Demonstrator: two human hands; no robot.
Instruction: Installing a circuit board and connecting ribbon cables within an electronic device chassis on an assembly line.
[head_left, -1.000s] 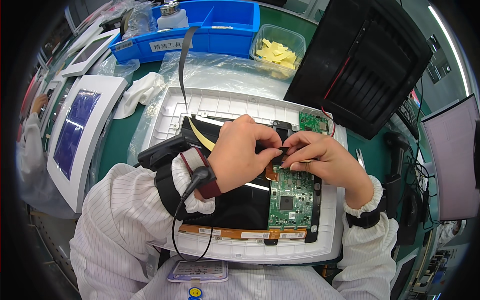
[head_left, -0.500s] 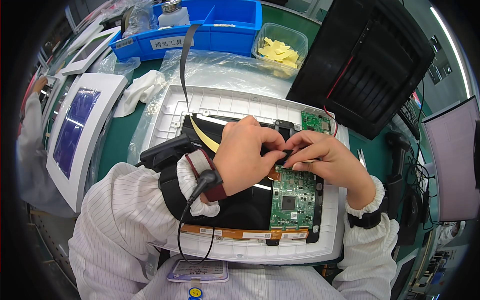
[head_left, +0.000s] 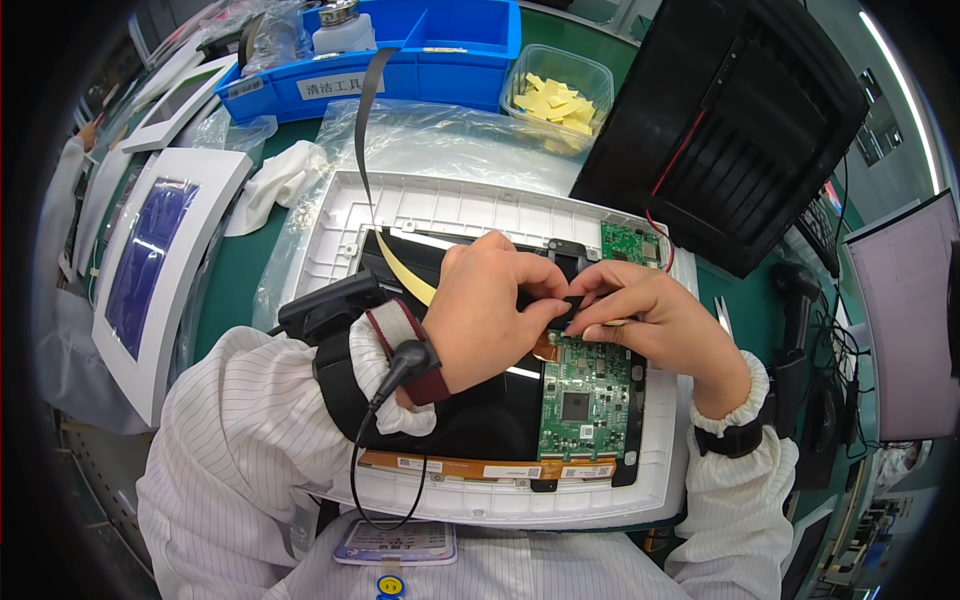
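Note:
My left hand and my right hand meet over the upper end of a green circuit board. Both are closed in a pinch at a small black piece, its exact kind unclear. A thin tan bit shows between my right fingers, too small to name. The board lies on a black display panel set in a white plastic frame. Under my left hand runs a long strip of tape, dark on one face and yellow on the other; its lower end is hidden.
Behind the frame stand a blue divided bin and a clear tub of yellow pieces. A large black housing leans at the back right, wired in red. White framed screens stand left; a scanner and monitor stand right.
My hands stay almost in place, still pinching the black piece. The left hand and wrist have shifted very slightly left. At the far left, another person's arm has moved.

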